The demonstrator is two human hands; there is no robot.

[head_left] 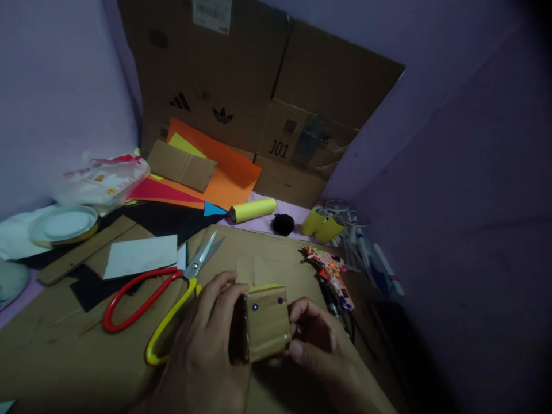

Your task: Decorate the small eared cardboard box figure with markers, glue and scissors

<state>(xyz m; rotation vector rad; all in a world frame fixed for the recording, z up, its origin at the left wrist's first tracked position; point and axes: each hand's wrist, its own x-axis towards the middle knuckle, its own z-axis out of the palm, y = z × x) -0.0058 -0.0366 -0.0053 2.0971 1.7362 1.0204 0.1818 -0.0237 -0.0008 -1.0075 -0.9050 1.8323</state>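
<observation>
A small folded cardboard piece (267,322) with two blue dots near its top and a yellow edge sits between my hands, low in the middle of the view. My left hand (207,351) wraps round its left side, fingers curled over the top corner. On the right side, my right hand (319,339) pinches it with thumb and fingers. Both hands rest over a brown cardboard sheet (64,356). Scissors (159,299) with one red and one yellow handle lie just left of my left hand, blades pointing up and right.
A big flattened carton (259,86) leans on the wall behind. Orange, yellow, red and black paper sheets (224,172) lie before it, with a yellow roll (252,210), a black ball (283,224), yellow cups (321,225), a patterned tool (332,273), pens (366,253), a lid (64,224) and a plastic bag (103,178).
</observation>
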